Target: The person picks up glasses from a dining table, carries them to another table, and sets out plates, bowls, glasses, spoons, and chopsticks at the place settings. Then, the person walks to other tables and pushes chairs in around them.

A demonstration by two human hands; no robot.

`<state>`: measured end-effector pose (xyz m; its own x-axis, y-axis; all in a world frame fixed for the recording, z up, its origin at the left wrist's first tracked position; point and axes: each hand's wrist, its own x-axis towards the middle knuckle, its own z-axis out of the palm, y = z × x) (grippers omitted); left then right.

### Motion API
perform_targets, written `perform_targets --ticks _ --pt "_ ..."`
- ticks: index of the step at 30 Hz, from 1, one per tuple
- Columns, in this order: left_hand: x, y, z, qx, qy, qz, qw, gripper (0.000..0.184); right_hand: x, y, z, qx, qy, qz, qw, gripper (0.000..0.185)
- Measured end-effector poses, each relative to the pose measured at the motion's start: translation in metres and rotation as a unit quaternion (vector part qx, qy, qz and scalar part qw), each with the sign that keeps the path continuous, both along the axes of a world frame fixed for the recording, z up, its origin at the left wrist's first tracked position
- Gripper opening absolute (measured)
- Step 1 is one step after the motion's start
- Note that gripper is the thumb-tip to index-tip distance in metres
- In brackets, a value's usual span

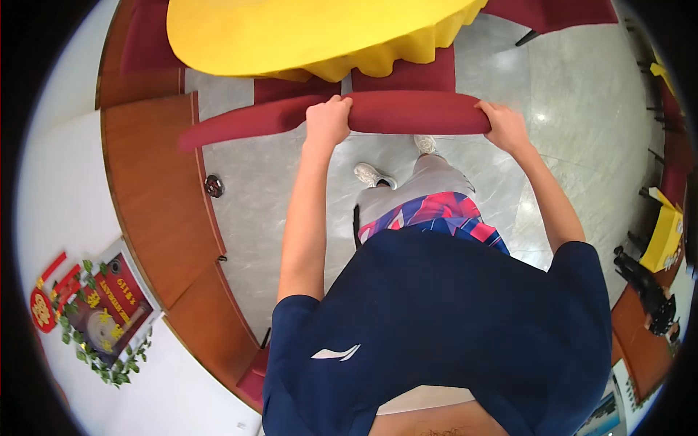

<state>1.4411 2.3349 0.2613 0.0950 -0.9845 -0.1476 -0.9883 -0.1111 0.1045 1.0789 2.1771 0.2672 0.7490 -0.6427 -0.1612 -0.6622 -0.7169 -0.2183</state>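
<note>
A chair with a dark red backrest (418,112) stands in front of me, its seat partly under a yellow tablecloth. My left hand (329,122) is closed around the left end of that backrest. At the opposite end, my right hand (503,125) is closed round the corner, thumb and fingers over the edge. Close beside my left hand is the backrest of a second red chair (243,120), angled to the left. The chairs' lower parts are hidden from here.
The round table's yellow cloth (313,33) hangs in folds ahead. A brown wood-panelled wall (156,174) runs along the left, with a decorated sign (109,309) above. Another person (651,294) is at the far right, near a yellow-covered table (663,236). Grey tiles (560,185) form the floor.
</note>
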Motion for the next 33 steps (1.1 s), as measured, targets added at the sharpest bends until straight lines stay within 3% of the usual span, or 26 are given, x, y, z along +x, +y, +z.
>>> perform_targets --ticks 8,14,18,22,25,26,28,30,31,33 --pt "-0.019 0.060 0.028 -0.015 0.035 -0.056 0.998 0.022 -0.024 0.088 0.055 -0.045 0.021 -0.057 0.997 0.042" --pt "-0.031 0.092 0.058 0.010 0.035 -0.108 0.994 0.025 -0.039 0.137 0.092 0.011 0.043 -0.112 0.993 0.049" --pt "-0.035 0.093 0.052 0.011 0.026 -0.119 0.993 0.029 -0.039 0.137 0.085 0.016 0.021 -0.159 0.987 0.052" --pt "-0.029 0.106 0.058 -0.003 0.043 -0.115 0.992 0.036 -0.040 0.135 0.072 0.022 0.102 -0.164 0.981 0.061" --pt "-0.013 0.131 0.057 -0.083 0.203 -0.070 0.973 0.060 -0.002 0.150 0.081 -0.009 0.193 -0.165 0.967 0.070" --pt "-0.001 0.134 0.056 -0.087 0.199 -0.067 0.974 0.060 0.018 0.159 0.087 -0.037 0.252 -0.163 0.953 0.076" --pt "0.016 0.145 0.060 -0.058 0.494 0.026 0.867 0.063 0.041 0.173 0.087 -0.022 0.174 -0.108 0.979 0.085" --pt "0.050 0.158 0.076 -0.128 0.450 0.048 0.883 0.063 0.083 0.188 0.076 -0.011 0.083 -0.037 0.996 0.083" --pt "0.088 0.166 0.082 -0.201 0.340 0.049 0.917 0.066 0.125 0.198 0.064 0.007 -0.024 0.014 1.000 0.079" --pt "0.127 0.177 0.086 -0.274 0.152 0.082 0.946 0.073 0.173 0.207 0.061 0.044 -0.045 0.037 0.997 0.077"
